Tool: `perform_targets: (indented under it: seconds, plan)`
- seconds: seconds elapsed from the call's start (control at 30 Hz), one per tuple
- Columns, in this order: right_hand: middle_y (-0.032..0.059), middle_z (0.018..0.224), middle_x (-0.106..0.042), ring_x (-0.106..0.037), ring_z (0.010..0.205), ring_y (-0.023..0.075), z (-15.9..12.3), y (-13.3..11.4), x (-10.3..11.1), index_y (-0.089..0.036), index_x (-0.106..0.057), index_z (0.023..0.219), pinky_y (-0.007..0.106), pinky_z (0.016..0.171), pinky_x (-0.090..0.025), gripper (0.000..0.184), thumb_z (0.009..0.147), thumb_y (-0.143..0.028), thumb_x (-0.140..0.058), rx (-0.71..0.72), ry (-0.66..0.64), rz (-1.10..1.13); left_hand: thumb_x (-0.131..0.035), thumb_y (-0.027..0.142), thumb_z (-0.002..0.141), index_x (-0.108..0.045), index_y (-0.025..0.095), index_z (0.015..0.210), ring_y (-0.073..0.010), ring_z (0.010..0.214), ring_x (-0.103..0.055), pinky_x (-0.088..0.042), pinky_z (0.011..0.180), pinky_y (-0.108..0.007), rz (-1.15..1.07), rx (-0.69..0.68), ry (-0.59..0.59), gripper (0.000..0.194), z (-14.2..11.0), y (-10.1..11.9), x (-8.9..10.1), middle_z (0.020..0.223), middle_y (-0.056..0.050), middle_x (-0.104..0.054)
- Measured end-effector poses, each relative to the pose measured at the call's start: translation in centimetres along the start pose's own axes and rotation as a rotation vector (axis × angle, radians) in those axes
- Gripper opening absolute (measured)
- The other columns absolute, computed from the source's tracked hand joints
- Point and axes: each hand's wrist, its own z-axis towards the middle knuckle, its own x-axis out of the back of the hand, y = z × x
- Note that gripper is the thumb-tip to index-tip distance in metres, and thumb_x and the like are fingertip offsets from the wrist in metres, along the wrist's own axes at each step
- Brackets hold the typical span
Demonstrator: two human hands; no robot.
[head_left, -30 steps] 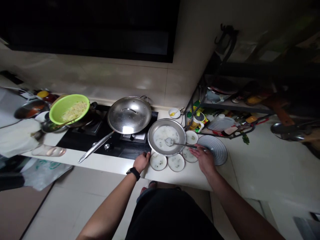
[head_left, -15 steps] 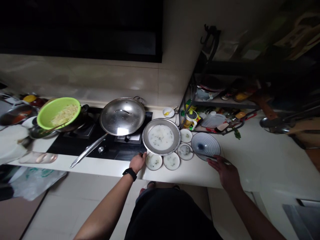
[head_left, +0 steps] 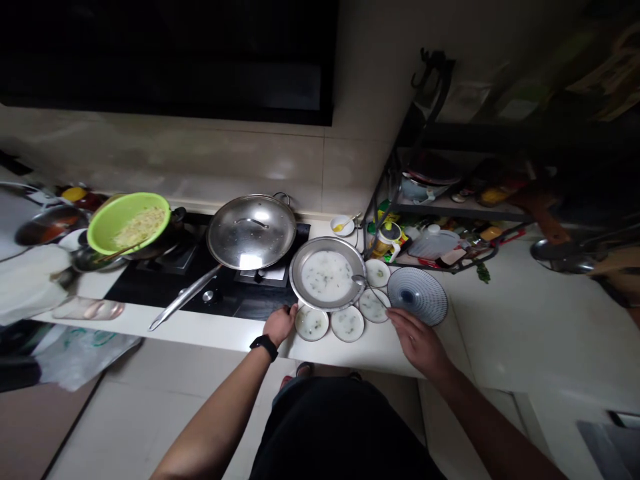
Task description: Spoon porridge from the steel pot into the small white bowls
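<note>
Counter by the stove, and the left hand (head_left: 280, 325) sits curled on the rim of a steel dish (head_left: 295, 280), grip unclear; the right hand (head_left: 417, 347) pinches a ladle (head_left: 358, 280) handle beside a striped bowl (head_left: 417, 297).

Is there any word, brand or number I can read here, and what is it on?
No word, brand or number can be read.
Plastic bag: green print, too blurred to read.
Bottle on the rack: label too small to read.
</note>
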Motion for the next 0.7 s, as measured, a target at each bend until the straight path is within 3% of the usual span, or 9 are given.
perform_targets:
  seconds: [0.2, 0.37, 0.47, 0.57, 0.7]
  plan:
    - [0.0112, 0.113, -0.076, -0.072, 0.107, 0.026, 6.0, 0.2, -6.3, -0.023, -0.073, 0.112, 0.042, 0.096, -0.059, 0.034, 0.103, -0.041, -0.045, -0.17, 0.1, 0.24, -0.024, 0.055, 0.104, -0.068, 0.015, 0.104, -0.028, 0.105, -0.073, -0.049, 0.084, -0.033, -0.015, 0.016, -0.012, 0.06, -0.2, 0.1, 0.3, 0.104, -0.019, -0.078]
    - [0.0111, 0.105, -0.078, -0.077, 0.093, 0.0254, 8.5, 1.0, -10.3, -0.024, -0.07, 0.109, 0.039, 0.086, -0.061, 0.039, 0.098, -0.055, -0.049, -0.417, 0.093, 0.419, -0.025, 0.054, 0.105, -0.069, 0.015, 0.105, -0.0279, 0.106, -0.072, -0.048, 0.085, -0.033, -0.035, 0.027, -0.016, 0.058, -0.2, 0.2, 0.5, 0.107, -0.019, -0.077]
    - [0.0101, 0.089, -0.08, -0.078, 0.087, 0.0271, 8.9, 1.1, -11.7, -0.021, -0.069, 0.105, 0.041, 0.084, -0.061, 0.042, 0.091, -0.06, -0.057, -0.614, 0.129, 0.595, -0.025, 0.056, 0.104, -0.069, 0.015, 0.105, -0.0288, 0.107, -0.072, -0.048, 0.086, -0.034, -0.06, 0.041, -0.016, 0.06, -0.2, 0.2, 0.6, 0.108, -0.019, -0.077]
    - [0.0065, 0.078, -0.078, -0.079, 0.082, 0.0275, 8.9, 1.2, -12.3, -0.021, -0.066, 0.098, 0.042, 0.084, -0.062, 0.038, 0.083, -0.055, -0.07, -0.806, 0.248, 0.873, -0.026, 0.056, 0.104, -0.069, 0.015, 0.104, -0.0294, 0.108, -0.072, -0.048, 0.086, -0.034, -0.078, 0.047, -0.018, 0.06, -0.2, 0.1, 0.7, 0.109, -0.019, -0.077]
    - [0.0054, 0.075, -0.076, -0.079, 0.078, 0.027, 8.3, 1.4, -12.1, -0.021, -0.065, 0.088, 0.042, 0.081, -0.064, 0.033, 0.076, -0.047, -0.079, -0.937, 0.338, 1.055, -0.025, 0.057, 0.104, -0.069, 0.015, 0.103, -0.029, 0.107, -0.072, -0.048, 0.085, -0.034, -0.085, 0.042, -0.028, 0.061, -0.2, 0.1, 1.0, 0.107, -0.019, -0.077]
